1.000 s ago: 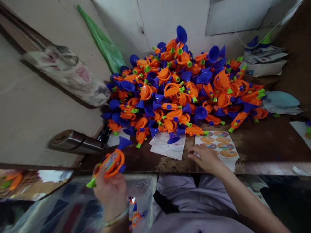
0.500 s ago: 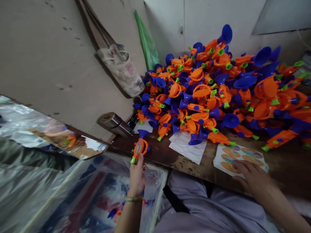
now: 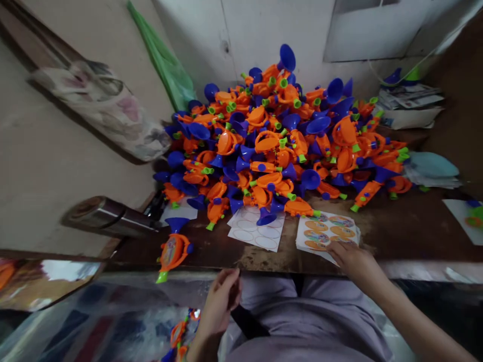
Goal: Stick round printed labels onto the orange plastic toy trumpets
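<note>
A toy trumpet (image 3: 174, 251), orange with a blue bell and green mouthpiece, lies at the table's front left edge with a picture sticker on its side. My left hand (image 3: 222, 296) is away from it, just in front of the table edge, fingers curled together and nothing visible in them. At the lower edge of a stack of sticker sheets (image 3: 302, 244), my right hand (image 3: 350, 259) has its fingertips closed on the top sheet, covering part of its oval orange stickers. Left of that stack lie white backing sheets (image 3: 241, 236) with bare oval outlines.
A large heap of toy trumpets (image 3: 267, 143) covers the table's back. A metal flask (image 3: 113, 216) lies at the left, beneath a hanging floral bag (image 3: 109, 108). Papers (image 3: 411, 105) and a pale blue oval item (image 3: 433, 165) are on the right. More trumpets (image 3: 178, 334) lie below in plastic.
My left hand has let go of the toy trumpet at the table edge and moved right, towards my body. My right hand's fingers have drawn in at the sheet's lower edge. The view has turned right.
</note>
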`<state>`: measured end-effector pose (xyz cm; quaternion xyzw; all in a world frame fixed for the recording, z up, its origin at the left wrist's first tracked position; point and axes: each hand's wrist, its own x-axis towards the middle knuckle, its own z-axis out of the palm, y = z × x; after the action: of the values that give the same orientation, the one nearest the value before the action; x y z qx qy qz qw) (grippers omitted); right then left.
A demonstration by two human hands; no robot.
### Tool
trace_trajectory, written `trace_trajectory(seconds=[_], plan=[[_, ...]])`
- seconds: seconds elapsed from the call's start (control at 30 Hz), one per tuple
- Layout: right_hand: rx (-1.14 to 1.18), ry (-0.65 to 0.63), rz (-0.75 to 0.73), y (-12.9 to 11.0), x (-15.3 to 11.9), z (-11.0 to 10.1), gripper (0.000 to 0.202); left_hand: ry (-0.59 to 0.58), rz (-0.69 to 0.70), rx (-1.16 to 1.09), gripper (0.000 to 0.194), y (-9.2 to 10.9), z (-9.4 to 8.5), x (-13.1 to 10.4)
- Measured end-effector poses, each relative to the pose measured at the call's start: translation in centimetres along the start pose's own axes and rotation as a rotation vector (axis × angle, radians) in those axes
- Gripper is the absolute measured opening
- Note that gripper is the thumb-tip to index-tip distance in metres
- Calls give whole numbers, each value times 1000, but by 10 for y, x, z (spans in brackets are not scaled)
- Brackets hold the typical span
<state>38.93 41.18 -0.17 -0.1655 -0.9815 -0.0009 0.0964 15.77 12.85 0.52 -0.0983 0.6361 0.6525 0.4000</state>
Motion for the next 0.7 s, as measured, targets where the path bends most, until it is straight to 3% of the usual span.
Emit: trace_trajectory(seconds=[0.1,0.2,0.37,0.47,0.7], plan=[[24,19,44,2,0,-1,22,-136,-54,131,67,13,-3,-5],[40,42,41,1,-1,-1,27,-281,-55,231,67,20,9,-9],[50,102,49,1,-7,-2,22,-479,-38,211,62,10,60,-8],[79,154,38,6,-13,-11,23,-526,-79,135,61,2,89,1],[381,573,-200,-6,-22,-45,25,-595,-189,75,55,7,125,17]])
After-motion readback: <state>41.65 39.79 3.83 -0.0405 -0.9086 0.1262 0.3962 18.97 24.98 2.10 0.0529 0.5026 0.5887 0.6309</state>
